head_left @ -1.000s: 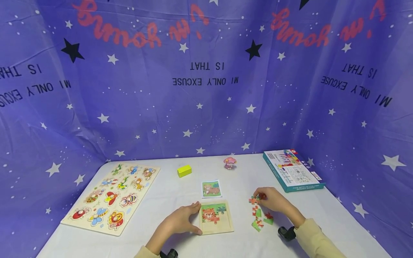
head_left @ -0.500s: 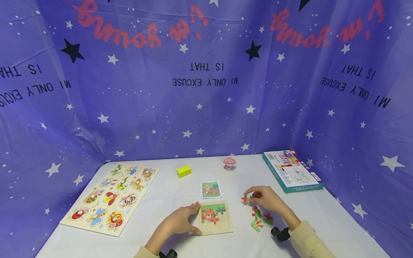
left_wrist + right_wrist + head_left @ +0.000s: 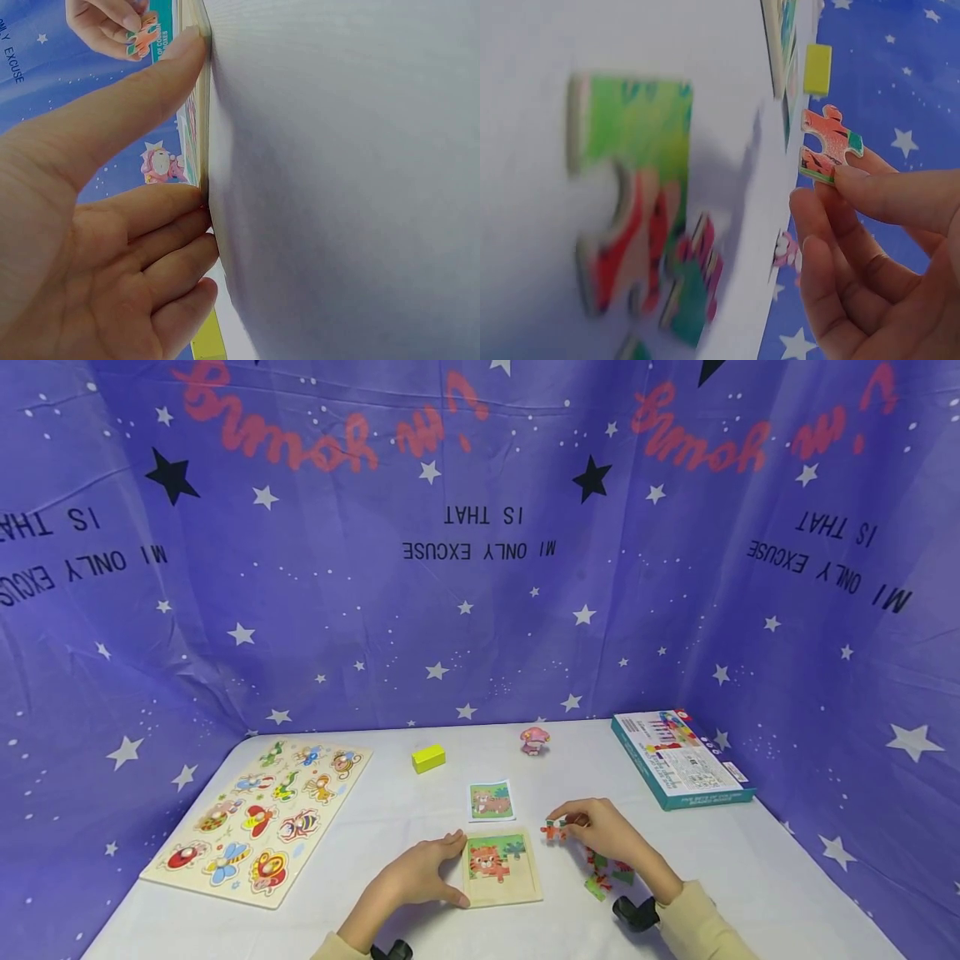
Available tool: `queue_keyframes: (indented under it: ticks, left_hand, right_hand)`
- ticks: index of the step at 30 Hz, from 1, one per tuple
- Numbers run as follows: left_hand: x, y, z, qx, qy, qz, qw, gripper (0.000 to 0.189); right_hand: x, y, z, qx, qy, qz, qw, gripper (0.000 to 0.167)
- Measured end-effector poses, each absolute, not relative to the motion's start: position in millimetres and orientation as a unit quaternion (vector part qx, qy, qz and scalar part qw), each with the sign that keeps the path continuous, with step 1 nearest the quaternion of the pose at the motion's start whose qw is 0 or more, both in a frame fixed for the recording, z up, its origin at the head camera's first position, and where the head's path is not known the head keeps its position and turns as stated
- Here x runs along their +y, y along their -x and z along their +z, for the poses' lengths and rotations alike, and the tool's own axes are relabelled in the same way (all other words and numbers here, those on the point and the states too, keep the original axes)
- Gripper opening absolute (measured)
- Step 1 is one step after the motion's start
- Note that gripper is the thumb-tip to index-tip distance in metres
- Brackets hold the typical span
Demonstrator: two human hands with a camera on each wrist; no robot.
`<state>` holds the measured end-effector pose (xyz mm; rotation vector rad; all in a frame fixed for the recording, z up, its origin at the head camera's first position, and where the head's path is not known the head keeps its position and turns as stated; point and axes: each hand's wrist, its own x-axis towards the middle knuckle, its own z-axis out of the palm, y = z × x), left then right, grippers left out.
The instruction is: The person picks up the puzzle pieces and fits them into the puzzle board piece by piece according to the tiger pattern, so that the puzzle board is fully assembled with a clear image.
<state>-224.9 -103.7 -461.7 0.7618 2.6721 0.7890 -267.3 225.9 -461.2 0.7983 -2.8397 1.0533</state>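
Observation:
My right hand (image 3: 603, 831) pinches an orange striped jigsaw piece (image 3: 832, 142) between thumb and fingers, raised above the table to the right of the wooden puzzle tray (image 3: 506, 900). In that tray, joined pieces (image 3: 487, 862) show a tiger's face and greenery in the upper part; bare wood shows at the bottom and right. My left hand (image 3: 420, 872) rests at the tray's left edge, its thumb at the near corner and its extended fingers touching farther up. Several loose jigsaw pieces (image 3: 597, 887) lie below my right hand, partly hidden by it.
A picture card (image 3: 491, 802) lies just behind the tray. Farther back are a yellow block (image 3: 429, 759) and a pink figurine (image 3: 535, 741). An insect peg puzzle board (image 3: 258, 818) lies at left, a flat teal-edged box (image 3: 682, 760) at back right.
My right hand has lifted the orange jigsaw piece from beside the loose pieces and carried it left toward the tray. My left hand stays at the tray's edge.

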Motion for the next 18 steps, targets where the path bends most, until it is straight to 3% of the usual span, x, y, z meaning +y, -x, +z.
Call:
queue_keyframes:
  ticks: [18]
  left_hand:
    - [-103.5, 226.4, -462.4, 0.916, -0.264, 0.276, 0.125, 0.093]
  right_hand:
    - [185.4, 261.9, -461.1, -0.882, -0.306, 0.358, -0.013, 0.025]
